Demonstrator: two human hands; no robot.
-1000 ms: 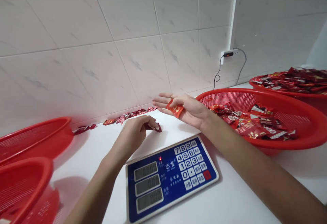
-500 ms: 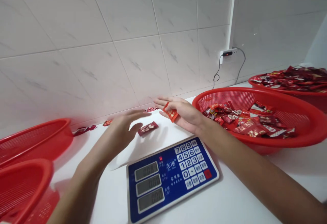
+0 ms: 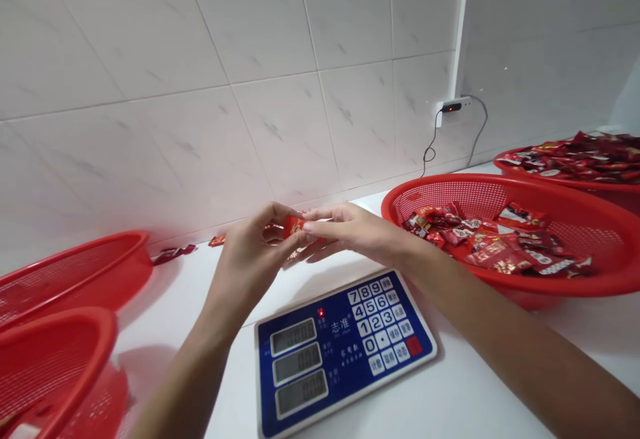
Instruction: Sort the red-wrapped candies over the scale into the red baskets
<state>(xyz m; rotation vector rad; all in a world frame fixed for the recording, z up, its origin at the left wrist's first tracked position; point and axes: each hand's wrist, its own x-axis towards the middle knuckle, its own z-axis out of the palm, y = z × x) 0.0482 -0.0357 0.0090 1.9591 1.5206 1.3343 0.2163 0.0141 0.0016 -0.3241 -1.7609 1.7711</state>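
Observation:
A small orange-red wrapped packet [image 3: 293,226] is pinched between my two hands, above the white pan of a digital scale [image 3: 345,352]. My left hand [image 3: 255,242] curls its thumb and fingers around the packet's left side. From the right, my right hand [image 3: 350,231] has its thumb against the packet, its other fingers partly hidden behind it. Beneath the hands, a dark red packet [image 3: 291,261] lies on the pan, mostly covered by my fingers. The scale's blue panel, with number keys and three displays, faces me.
A red mesh basket [image 3: 520,182] with several red packets stands at right; a fuller basket [image 3: 575,185] sits behind it. Two red baskets, one farther [image 3: 120,252] and one nearer [image 3: 97,332], are at left. Loose packets [image 3: 173,253] lie by the tiled wall, which carries a power socket [image 3: 453,107].
My hands have come together. The orange-red packet, earlier in my right hand alone, has moved left and is now between both hands. The dark red packet on the pan has become mostly hidden.

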